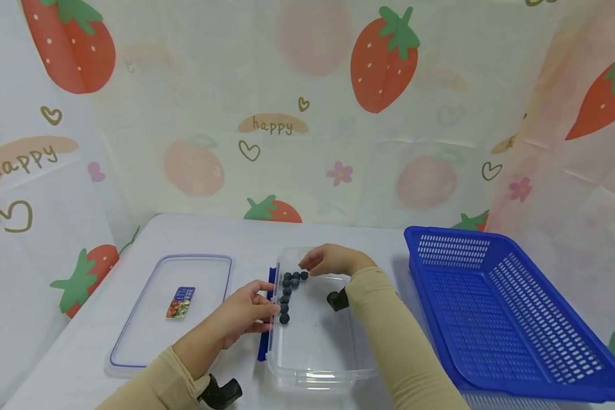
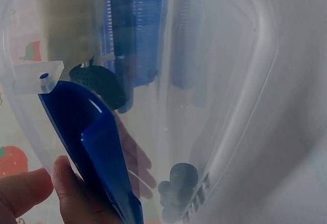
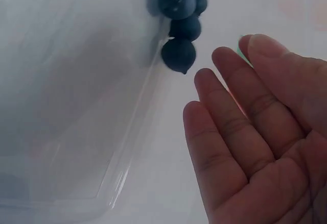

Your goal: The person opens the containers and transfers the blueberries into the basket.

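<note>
Clear lid (image 1: 154,339) with a blue outline lies flat at the left of the white surface (image 1: 66,370), a small colourful label (image 1: 180,302) on it. Next comes the left of the two hands (image 1: 243,313), fingers bent against the blue latch (image 1: 264,348) and the near rim; I cannot tell whether they grip. Round dark-blue balls (image 1: 285,299) line the clear container's (image 1: 315,347) left side, clustered toward its far end. The right hand (image 1: 338,260) is just beside them, fingers loosely extended, holding nothing. Farther right stands a blue basket (image 1: 458,249).
</note>
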`<state>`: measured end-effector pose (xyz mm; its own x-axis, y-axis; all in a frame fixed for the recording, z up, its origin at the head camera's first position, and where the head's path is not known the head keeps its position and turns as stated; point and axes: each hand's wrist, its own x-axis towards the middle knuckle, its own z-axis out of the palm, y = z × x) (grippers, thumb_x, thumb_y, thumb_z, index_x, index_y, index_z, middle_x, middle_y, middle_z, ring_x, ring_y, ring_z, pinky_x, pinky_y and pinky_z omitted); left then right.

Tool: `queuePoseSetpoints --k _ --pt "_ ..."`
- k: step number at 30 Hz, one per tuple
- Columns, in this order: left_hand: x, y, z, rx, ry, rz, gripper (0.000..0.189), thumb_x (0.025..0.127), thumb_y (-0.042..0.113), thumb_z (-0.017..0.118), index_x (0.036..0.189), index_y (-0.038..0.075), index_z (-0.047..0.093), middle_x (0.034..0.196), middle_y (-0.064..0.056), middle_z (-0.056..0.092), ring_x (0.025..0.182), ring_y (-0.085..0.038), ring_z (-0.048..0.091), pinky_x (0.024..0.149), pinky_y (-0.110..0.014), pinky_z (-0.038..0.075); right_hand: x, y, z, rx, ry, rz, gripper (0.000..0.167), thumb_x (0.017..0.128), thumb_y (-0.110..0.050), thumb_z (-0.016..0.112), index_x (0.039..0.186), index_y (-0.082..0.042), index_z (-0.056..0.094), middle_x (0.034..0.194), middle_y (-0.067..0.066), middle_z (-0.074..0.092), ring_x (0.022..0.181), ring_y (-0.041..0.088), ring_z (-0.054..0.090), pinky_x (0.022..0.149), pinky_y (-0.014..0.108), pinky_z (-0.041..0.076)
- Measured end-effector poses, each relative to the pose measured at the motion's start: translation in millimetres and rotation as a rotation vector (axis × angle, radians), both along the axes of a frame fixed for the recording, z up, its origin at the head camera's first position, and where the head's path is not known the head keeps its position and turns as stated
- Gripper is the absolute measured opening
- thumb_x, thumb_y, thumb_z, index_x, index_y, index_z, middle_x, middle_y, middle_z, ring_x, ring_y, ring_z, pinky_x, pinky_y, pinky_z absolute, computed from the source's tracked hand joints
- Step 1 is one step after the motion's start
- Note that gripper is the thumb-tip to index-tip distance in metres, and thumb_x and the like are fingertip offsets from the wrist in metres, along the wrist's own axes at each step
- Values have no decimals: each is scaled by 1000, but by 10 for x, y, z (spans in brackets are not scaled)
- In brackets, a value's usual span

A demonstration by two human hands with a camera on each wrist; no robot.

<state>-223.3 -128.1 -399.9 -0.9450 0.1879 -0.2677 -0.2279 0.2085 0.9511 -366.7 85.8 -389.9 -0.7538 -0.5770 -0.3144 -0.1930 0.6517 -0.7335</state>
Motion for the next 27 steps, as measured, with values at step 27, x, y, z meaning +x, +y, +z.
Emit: queuePoseSetpoints --k 27 --pt "-16 4 -22 -6 0 15 53 84 15 66 130 9 41 94 -15 60 79 -21 59 69 -31 55 41 -47 -86 139 -130 -55 28 80 0 65 105 -11 66 94 3 65 82 18 63 76 33 52"
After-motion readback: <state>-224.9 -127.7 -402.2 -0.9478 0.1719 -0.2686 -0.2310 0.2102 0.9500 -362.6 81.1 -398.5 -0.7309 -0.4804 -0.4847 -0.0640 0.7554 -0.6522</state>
